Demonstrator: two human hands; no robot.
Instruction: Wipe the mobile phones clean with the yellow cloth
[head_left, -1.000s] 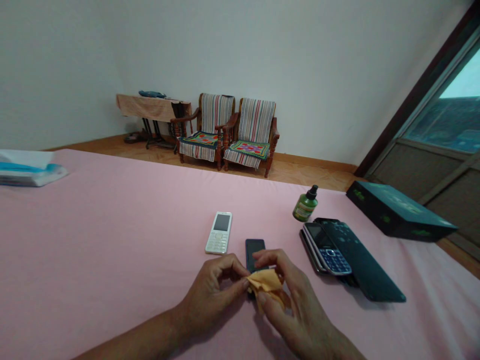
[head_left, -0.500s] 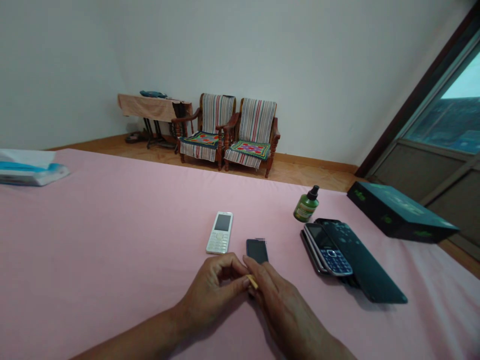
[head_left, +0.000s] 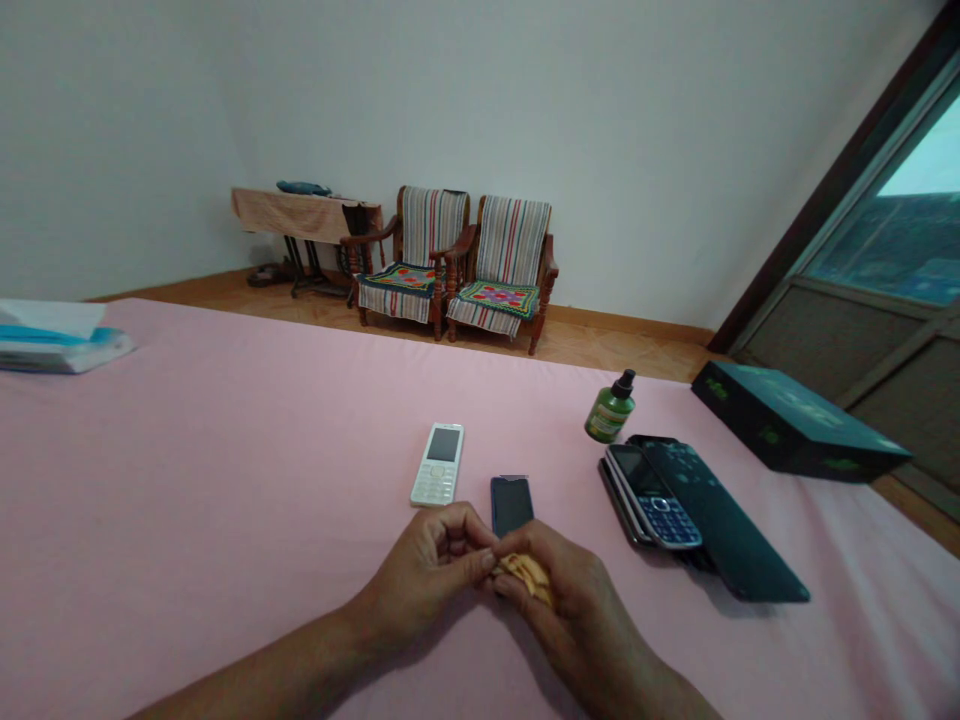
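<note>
My right hand (head_left: 577,600) is closed around a crumpled yellow cloth (head_left: 527,574), which bulges out between thumb and fingers. My left hand (head_left: 435,570) meets it with thumb and forefinger pinched together at the cloth's left end. Whatever sits in that pinch is hidden by the fingertips. Just beyond the hands lies a small dark phone (head_left: 512,503), its lower part covered by my fingers. A white keypad phone (head_left: 439,464) rests face up, farther off and to the left.
On the pink sheet (head_left: 247,450), to the right, are a green spray bottle (head_left: 609,412), stacked keypad phones (head_left: 660,510), a dark flat panel (head_left: 735,530) and a black box (head_left: 795,420). A white-and-blue packet (head_left: 60,345) lies far left. Two wooden chairs (head_left: 499,250) stand beyond.
My right hand has turned and its fingers have curled, so more of the yellow cloth shows. My left hand keeps its pinch in nearly the same place.
</note>
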